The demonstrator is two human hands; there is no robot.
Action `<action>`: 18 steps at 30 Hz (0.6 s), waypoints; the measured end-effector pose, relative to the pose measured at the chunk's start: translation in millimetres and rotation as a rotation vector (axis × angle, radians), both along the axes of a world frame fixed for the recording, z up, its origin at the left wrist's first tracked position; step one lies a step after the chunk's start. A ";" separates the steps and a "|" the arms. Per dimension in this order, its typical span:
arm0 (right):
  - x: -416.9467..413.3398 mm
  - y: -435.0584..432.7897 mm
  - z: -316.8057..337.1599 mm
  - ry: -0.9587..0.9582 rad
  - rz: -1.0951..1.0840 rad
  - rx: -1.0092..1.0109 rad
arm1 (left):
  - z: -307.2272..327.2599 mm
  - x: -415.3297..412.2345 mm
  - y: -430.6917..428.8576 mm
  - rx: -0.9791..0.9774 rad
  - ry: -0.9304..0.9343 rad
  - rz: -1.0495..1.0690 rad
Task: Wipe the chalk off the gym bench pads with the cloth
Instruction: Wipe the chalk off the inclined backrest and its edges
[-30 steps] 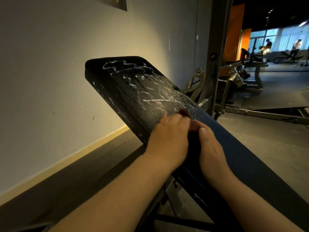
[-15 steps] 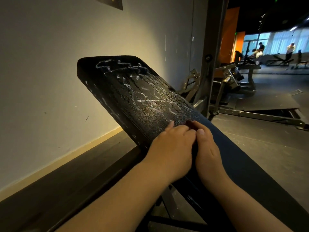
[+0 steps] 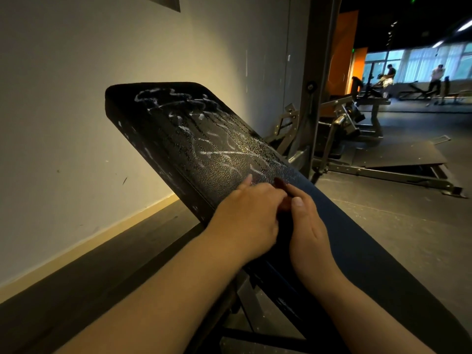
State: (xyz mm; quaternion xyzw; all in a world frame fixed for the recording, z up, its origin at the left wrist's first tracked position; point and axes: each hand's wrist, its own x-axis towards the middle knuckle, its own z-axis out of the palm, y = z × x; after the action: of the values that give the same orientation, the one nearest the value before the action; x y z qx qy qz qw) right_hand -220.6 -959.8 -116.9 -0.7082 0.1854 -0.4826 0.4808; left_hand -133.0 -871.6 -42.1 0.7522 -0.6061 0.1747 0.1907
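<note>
The black inclined bench pad [image 3: 178, 139] rises to the upper left, streaked with white chalk [image 3: 219, 152] over most of its face. A dark blue cloth [image 3: 357, 238] lies over the bench from my hands down to the lower right. My left hand [image 3: 247, 221] and my right hand [image 3: 306, 233] are pressed together at the cloth's upper edge, fingers curled on it, just below the chalked area. A small dark red bit [image 3: 279, 182] shows between the fingertips; I cannot tell what it is.
A pale wall [image 3: 76, 111] runs close along the left. A steel rack upright [image 3: 316, 98] and machine frame [image 3: 383, 172] stand right behind the bench. Grey floor [image 3: 408, 221] spreads to the right. Two people and more benches are far off by the windows.
Both hands have stayed together at the cloth's upper edge, shifting only slightly. My left forefinger now reaches a little further up the pad. The chalk marks look the same.
</note>
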 end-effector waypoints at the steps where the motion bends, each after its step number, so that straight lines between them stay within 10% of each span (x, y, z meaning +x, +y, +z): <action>1: -0.1 -0.1 0.1 0.019 0.002 -0.006 | 4.0 7.2 2.3 -0.035 0.011 0.033; 6: -2.7 3.7 1.6 0.025 0.060 -0.029 | -2.2 4.8 2.4 -0.114 0.069 0.202; 18: 13.5 3.1 15.1 0.203 0.162 -0.197 | 14.5 38.8 25.6 0.116 0.542 -0.209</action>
State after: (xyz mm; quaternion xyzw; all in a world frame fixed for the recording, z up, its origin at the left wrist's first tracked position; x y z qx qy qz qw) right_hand -207.2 -956.7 -101.8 -0.8099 0.1271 -0.3839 0.4249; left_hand -94.1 -846.0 -27.6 0.7147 -0.6162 -0.0879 0.3192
